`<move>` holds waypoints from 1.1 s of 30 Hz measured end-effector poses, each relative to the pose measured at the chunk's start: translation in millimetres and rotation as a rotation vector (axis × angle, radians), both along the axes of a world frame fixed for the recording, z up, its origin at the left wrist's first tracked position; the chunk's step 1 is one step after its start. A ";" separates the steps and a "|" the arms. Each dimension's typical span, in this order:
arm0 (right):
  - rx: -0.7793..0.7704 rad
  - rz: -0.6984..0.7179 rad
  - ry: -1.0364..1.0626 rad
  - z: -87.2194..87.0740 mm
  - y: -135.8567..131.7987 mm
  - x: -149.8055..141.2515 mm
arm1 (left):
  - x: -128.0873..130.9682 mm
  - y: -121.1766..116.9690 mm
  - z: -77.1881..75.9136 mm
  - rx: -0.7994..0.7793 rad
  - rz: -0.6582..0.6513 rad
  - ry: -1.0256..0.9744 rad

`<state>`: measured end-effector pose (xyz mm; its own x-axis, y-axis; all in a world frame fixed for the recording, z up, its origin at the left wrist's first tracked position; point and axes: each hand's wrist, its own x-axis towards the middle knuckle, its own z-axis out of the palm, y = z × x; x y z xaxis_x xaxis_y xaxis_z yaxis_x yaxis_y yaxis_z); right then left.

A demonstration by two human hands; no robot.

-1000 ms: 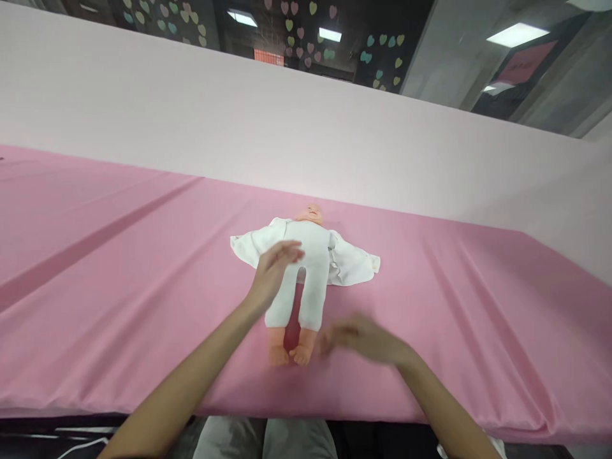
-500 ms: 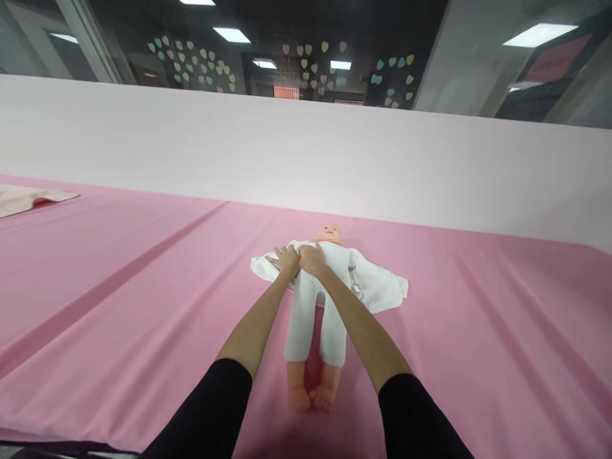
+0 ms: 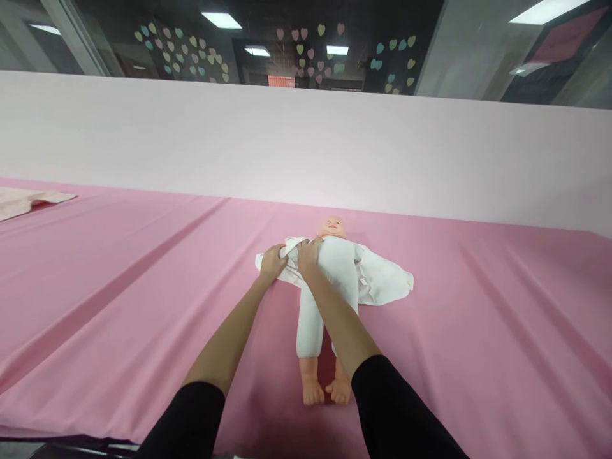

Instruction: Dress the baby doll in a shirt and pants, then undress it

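Observation:
A baby doll (image 3: 333, 226) lies on its back with its head away from me, its bare feet pointing towards me. White baby pants (image 3: 310, 325) cover its legs and reach high up the body. Under it spreads a white baby shirt (image 3: 385, 277), one sleeve out to the right. At the doll's left side in view, my left hand (image 3: 272, 262) is closed on a fold of the shirt. My right hand (image 3: 308, 255) is closed on white cloth at the doll's side; which garment its fingers pinch is partly hidden.
A pink sheet (image 3: 143, 287) with long creases covers the table. A pale folded cloth (image 3: 33, 201) lies at the far left. Behind the table stands a white wall (image 3: 287, 146), with a dark window (image 3: 354, 38) bearing heart stickers above it.
My left hand has moved left, away from my right hand, and its spread fingers have closed on the shirt. The view has shifted slightly, and the doll's legs appear further right.

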<state>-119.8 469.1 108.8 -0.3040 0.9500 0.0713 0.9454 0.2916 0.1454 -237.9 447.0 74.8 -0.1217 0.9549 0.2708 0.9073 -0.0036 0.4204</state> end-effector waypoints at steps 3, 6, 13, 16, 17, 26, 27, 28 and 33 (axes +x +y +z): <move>0.082 0.035 -0.003 -7.9 -0.3 -4.1 | 4.8 -15.5 -15.0 0.049 0.203 0.006; 0.159 0.141 0.008 -14.9 -0.1 -3.6 | 6.6 -22.6 -24.0 0.047 0.372 -0.015; 0.224 0.437 0.048 -21.2 -7.1 1.7 | -4.4 -25.2 -34.0 0.217 0.147 -0.245; 0.276 0.447 0.119 -20.8 -8.2 6.9 | -6.1 -28.9 -37.1 0.293 0.139 -0.453; 0.271 0.438 0.141 -20.4 -7.3 8.7 | -6.7 -30.1 -37.9 0.315 0.135 -0.518; 0.171 0.308 0.450 -18.1 13.0 17.9 | -17.2 -37.0 -42.1 0.232 -0.152 -1.000; 0.166 0.301 0.475 -18.4 13.8 18.1 | -16.1 -38.5 -41.4 0.257 -0.115 -0.930; 0.162 0.295 0.501 -18.7 14.3 18.3 | -14.6 -40.3 -40.2 0.290 -0.071 -0.844; 0.174 0.265 0.652 -18.7 14.5 17.3 | -6.8 -48.2 -33.8 0.404 -0.011 -0.562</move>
<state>-102.5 483.6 90.1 -0.3664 0.8090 0.4597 0.7566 0.5466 -0.3588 -244.7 398.8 41.1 -0.3385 0.7947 0.5039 0.5509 -0.2668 0.7908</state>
